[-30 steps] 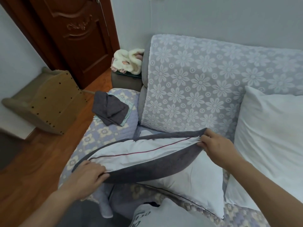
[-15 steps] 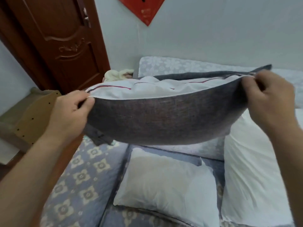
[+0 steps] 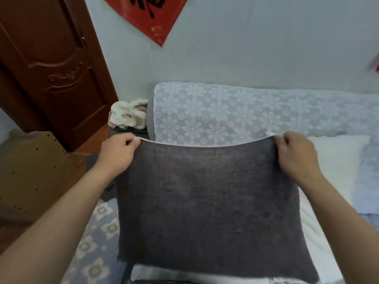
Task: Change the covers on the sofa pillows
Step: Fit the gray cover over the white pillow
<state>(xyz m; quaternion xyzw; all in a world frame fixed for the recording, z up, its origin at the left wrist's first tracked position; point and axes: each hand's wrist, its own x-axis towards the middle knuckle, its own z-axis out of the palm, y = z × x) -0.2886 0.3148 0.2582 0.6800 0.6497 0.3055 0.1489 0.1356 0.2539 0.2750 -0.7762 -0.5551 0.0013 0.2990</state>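
A dark grey pillow cover [image 3: 205, 206] with a white pillow inside hangs upright in front of me above the sofa seat. Its open top edge shows a thin white strip of the inner pillow. My left hand [image 3: 119, 154] pinches the top left corner. At the top right corner my right hand [image 3: 295, 156] pinches the same edge. A bare white pillow [image 3: 338, 167] leans against the sofa back on the right. Another white pillow [image 3: 315, 242] lies on the seat, mostly hidden behind the grey cover.
The sofa back [image 3: 225, 115] wears a white floral lace cover, the seat [image 3: 96, 253] a blue floral one. A fluffy cream item [image 3: 129, 115] sits on the left armrest. A wooden piece [image 3: 34, 173] stands at left before a brown door [image 3: 51, 68].
Both hands lifted the grey covered pillow off the seat and turned it so that it hangs vertically by its top corners. My view has tilted upward to the wall.
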